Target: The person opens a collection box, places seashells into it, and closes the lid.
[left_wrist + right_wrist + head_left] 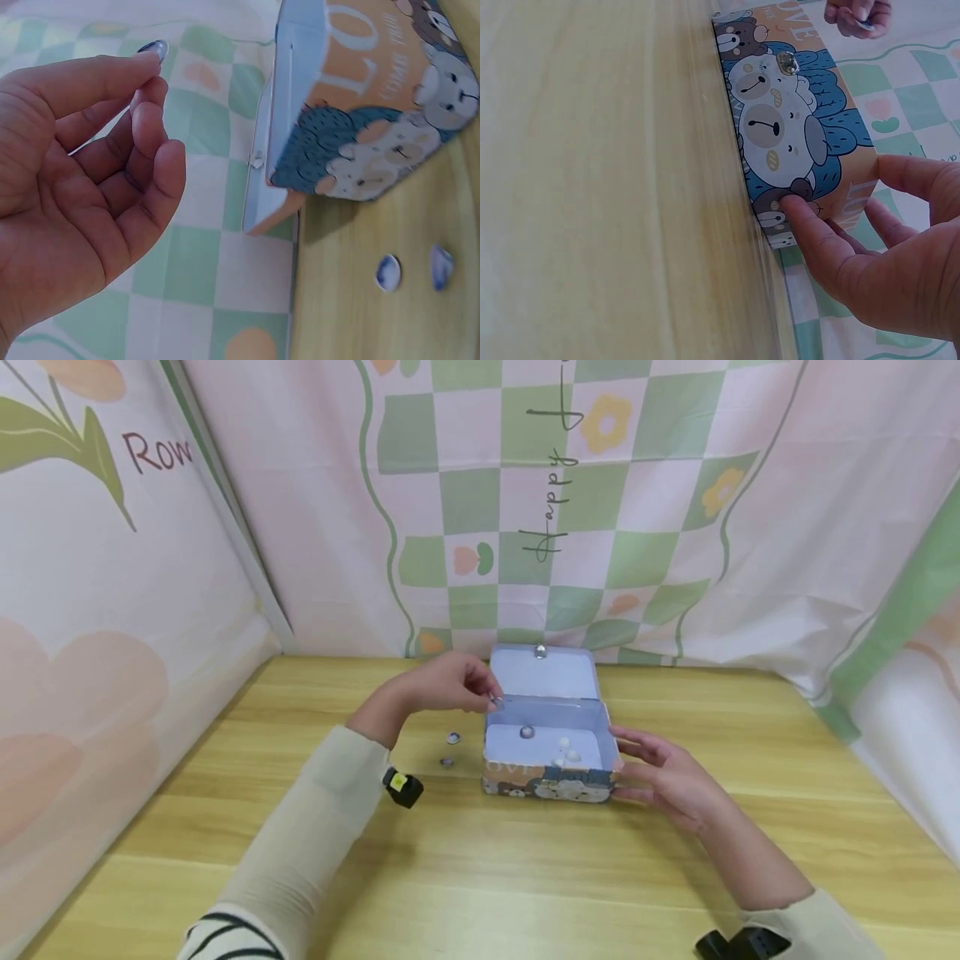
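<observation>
A hinged tin box [551, 783] with cartoon bears stands on the table, its lid [543, 672] raised at the back. My left hand [450, 683] pinches a small shell-like piece [155, 51] between thumb and index fingertip, above the box's left rear corner. My right hand [678, 781] holds the right end of the box, one digit on the front face and others along the side and rim. Inside lie a dark round piece [527, 732] and several pale ones [572, 756]. Two blue-and-white shell-like pieces, one nearer [441, 267] and one farther [388, 273], lie left of the box.
The wooden table [480, 877] extends around the box. A checkered cloth [525, 485] hangs right behind the lid, and a printed cloth [90, 652] stands along the left side. A black wrist camera [403, 787] sits by the left sleeve.
</observation>
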Motion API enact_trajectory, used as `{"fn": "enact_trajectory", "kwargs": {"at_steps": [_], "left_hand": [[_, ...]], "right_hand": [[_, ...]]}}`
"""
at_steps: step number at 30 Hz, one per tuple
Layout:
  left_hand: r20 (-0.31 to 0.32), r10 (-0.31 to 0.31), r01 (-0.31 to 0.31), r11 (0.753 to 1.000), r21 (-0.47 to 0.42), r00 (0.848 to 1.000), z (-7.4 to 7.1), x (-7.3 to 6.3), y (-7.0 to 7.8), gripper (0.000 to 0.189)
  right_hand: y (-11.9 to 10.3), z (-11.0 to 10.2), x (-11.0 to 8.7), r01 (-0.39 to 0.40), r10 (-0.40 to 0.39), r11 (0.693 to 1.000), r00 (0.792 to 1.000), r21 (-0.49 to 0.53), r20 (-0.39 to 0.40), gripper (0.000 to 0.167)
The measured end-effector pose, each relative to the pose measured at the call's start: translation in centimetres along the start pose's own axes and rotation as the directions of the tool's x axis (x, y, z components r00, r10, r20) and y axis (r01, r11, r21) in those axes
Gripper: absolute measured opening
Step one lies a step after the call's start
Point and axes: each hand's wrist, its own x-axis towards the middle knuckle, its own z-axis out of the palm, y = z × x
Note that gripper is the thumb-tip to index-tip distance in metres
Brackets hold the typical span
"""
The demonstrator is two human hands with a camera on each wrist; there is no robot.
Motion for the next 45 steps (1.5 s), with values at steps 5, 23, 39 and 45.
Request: {"fn": "enact_trajectory", "kwargs": {"at_steps": [5,23,39,45], "left_hand": [[0.032,-0.026,0.025,0.999,0.033,0.999,-0.2,2.0,1.4,0.007],[0.067,-0.104,0.100,0.993,0.063,0.992,-0.2,5.5,3.1,0.009],[-0.115,-0.033,0.024,0.996,-0.081,0.993,-0.4,0.6,-0.2,0.010],[-0.202,-0.096,0.063,0.984,-0.167,0.975,0.2,-1.3,-2.3,0.010]], "right_hand": [[-0.1,0.0,0.1,0.002,-0.002,1.000,1.000,0.006,0.002,0.071],[-0.2,0.1,0.1,-0.008,0.008,1.000,1.000,0.000,0.002,0.071],[-0.1,0.1,0.1,0.002,-0.002,1.000,1.000,-0.009,0.003,0.071],[0.0,0.0,0.0,0.006,-0.006,1.000,1.000,-0.007,0.004,0.070]]}}
